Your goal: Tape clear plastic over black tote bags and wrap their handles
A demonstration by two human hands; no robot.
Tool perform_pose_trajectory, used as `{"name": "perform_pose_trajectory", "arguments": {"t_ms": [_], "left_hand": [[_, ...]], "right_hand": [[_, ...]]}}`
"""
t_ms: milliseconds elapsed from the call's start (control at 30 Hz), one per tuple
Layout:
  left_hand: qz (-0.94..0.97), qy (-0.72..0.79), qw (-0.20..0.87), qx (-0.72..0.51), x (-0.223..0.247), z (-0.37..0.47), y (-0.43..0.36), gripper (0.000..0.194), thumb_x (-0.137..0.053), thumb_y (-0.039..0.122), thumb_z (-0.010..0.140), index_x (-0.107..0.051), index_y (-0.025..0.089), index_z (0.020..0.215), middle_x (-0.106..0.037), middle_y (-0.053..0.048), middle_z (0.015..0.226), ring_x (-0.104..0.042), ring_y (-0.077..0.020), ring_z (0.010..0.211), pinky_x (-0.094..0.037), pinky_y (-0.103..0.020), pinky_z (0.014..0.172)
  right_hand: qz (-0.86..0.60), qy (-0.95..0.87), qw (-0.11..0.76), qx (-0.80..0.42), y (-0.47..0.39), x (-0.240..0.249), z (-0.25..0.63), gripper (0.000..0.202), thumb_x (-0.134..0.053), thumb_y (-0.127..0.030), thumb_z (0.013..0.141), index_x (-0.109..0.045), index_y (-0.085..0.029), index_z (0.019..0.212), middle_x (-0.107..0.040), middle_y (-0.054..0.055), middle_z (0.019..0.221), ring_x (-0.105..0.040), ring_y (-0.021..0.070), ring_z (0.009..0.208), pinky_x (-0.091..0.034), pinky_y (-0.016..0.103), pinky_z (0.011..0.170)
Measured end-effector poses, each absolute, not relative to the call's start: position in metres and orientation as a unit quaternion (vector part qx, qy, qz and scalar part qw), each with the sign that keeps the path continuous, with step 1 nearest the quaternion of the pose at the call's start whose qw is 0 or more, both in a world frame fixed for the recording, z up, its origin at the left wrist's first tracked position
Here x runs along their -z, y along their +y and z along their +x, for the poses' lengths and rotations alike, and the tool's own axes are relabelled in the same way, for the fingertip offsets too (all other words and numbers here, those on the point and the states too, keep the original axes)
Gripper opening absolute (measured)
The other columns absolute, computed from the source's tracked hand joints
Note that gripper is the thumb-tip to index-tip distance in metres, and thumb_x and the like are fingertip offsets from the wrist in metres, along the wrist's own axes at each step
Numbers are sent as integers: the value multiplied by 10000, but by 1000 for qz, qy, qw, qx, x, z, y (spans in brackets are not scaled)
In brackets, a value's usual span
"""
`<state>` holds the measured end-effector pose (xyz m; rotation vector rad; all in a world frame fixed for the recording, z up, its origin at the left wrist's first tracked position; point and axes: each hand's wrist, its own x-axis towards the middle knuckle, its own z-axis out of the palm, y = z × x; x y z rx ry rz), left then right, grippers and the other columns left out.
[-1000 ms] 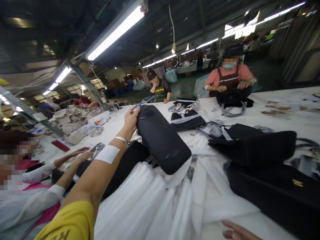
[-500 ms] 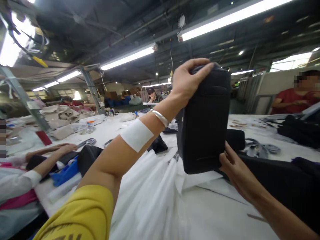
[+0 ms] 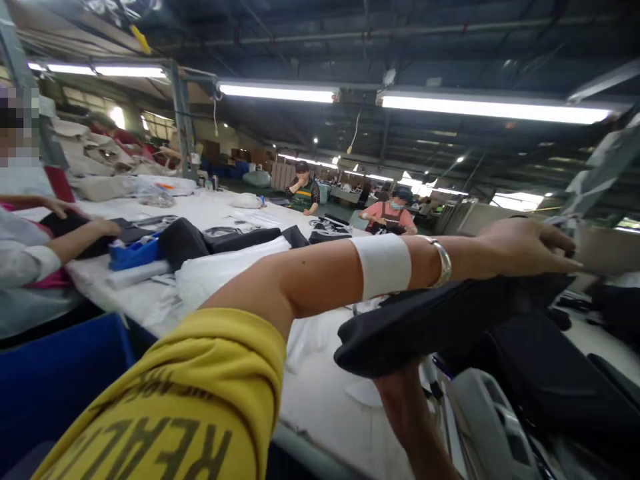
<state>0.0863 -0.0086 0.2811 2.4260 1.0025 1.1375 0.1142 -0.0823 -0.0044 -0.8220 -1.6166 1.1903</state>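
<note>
A black fabric case (image 3: 420, 327), boxy with a rounded near end, is tilted almost flat above the table at the right. My left arm reaches across in front of me, and my left hand (image 3: 525, 245) is at the case's far upper edge, its fingers bent over that side; their contact is partly hidden. From below, my right hand (image 3: 400, 390) holds the case's underside, the fingers covered by the case. More black padded pieces (image 3: 560, 373) lie to the right, beside a grey plastic object (image 3: 493, 420).
White sheeting (image 3: 230, 267) and black cases (image 3: 183, 247) lie on the white table (image 3: 330, 407). A co-worker's hands work on black fabric at the left, near a small blue box (image 3: 133, 252). A large blue bin (image 3: 65, 387) stands lower left. Other people sit across the table.
The case has gone from upright in front of me to tilted nearly flat, further right. My left arm has swung right with it, and my right hand is now beneath it. The view has shifted.
</note>
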Motion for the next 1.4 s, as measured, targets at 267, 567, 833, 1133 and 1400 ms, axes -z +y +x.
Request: {"name": "perform_pose_trajectory", "arguments": {"t_ms": [267,567,833,1133,1400], "left_hand": [[755,419,282,-418,-268,16,-22,402,-791,366,742,-689,135,1054,-730,-141,1050,-699,-258,934,-548,-362,824],[596,261,406,-642,-206,-84,-71,481,-862,354,659,-668,221,1079,-714,-58,1068,-643,-296,1087,-554,-407,926],[458,355,418,-700,-90,-114,-88,310,-810,304,714,-671,257,987,-704,12,1067,-632,-189,1061,-552,-252,832],[397,345,448,-723,-71,-111,-62,280,-789,298,736,-636,235,962,-691,-2,1061,-631,-163,996,-552,-253,795],[467,584,494,-444,20,-124,-149,593,-820,397,679,-612,211,1201,-698,-111,1099,-646,-301,1063,-547,-428,866]], "right_hand": [[-328,-514,564,-557,-84,-8,117,773,-481,-638,890,-282,-228,1514,-522,107,1427,-519,301,1283,-495,503,1013],[-435,-643,568,-274,-67,-47,164,491,-683,-568,760,-675,-180,1061,-725,87,992,-645,313,962,-506,426,866],[-469,-706,491,-203,-74,-17,195,333,-658,-530,762,-686,-223,888,-707,30,854,-639,253,835,-476,361,776],[-469,-732,468,-155,-34,-48,210,435,-693,-536,735,-700,-207,1019,-726,58,1028,-659,279,954,-476,397,889],[-481,-763,400,-162,-42,-23,266,437,-676,-588,755,-721,-250,1028,-736,50,1062,-676,301,974,-500,446,925]]}}
